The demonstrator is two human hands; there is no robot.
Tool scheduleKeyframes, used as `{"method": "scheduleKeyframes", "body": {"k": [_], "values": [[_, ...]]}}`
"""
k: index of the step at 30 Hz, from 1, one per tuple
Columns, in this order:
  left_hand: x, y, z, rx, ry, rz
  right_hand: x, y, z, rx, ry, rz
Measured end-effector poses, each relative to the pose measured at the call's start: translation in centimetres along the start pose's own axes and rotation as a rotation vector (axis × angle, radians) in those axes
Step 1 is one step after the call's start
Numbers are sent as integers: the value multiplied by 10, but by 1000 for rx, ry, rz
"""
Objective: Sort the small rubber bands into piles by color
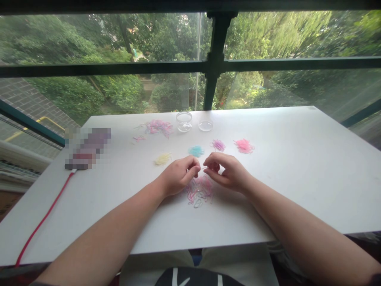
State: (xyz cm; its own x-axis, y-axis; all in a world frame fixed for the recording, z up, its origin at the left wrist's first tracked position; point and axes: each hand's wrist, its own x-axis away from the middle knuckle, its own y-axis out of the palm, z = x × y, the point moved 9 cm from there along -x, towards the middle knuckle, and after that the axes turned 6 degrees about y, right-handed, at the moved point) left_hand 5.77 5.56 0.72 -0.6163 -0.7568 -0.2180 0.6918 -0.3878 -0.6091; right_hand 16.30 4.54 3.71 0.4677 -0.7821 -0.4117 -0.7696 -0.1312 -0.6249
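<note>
Over a mixed pile of small pink, lilac and pale elastic bands (199, 192), my two hands face each other, slightly apart. The fingers of my left hand (181, 172) are curled in, with thumb and forefinger together; whatever they pinch is hidden. My right hand (228, 171) is bent into a loose pinch, and something thin and pale at its fingertips is too small to name. Just beyond lie single-colour piles of bands: yellow (162, 159), blue (196, 151), purple (218, 145) and pink (244, 145).
A larger mixed heap of bands (159, 127) lies at the back left, beside a clear round jar (184, 123) and a clear lid (206, 126). A blurred-out object (89, 149) with a red cable (44, 220) is on the left. Windows border the white table (297, 171).
</note>
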Motion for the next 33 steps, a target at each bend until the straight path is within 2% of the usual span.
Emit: {"method": "scheduleKeyframes", "body": {"k": [6,13,20,33], "values": [[1,-1,-1,-4,-2,4,1,1,-1,-17,-29,-14],[0,-2,2,-3,9,9,0,1,7,-28,55,-28],[1,-3,2,-3,9,17,-1,4,4,-41,40,-67],[1,-2,2,-20,-3,9,-1,5,8,-67,108,-76]]}}
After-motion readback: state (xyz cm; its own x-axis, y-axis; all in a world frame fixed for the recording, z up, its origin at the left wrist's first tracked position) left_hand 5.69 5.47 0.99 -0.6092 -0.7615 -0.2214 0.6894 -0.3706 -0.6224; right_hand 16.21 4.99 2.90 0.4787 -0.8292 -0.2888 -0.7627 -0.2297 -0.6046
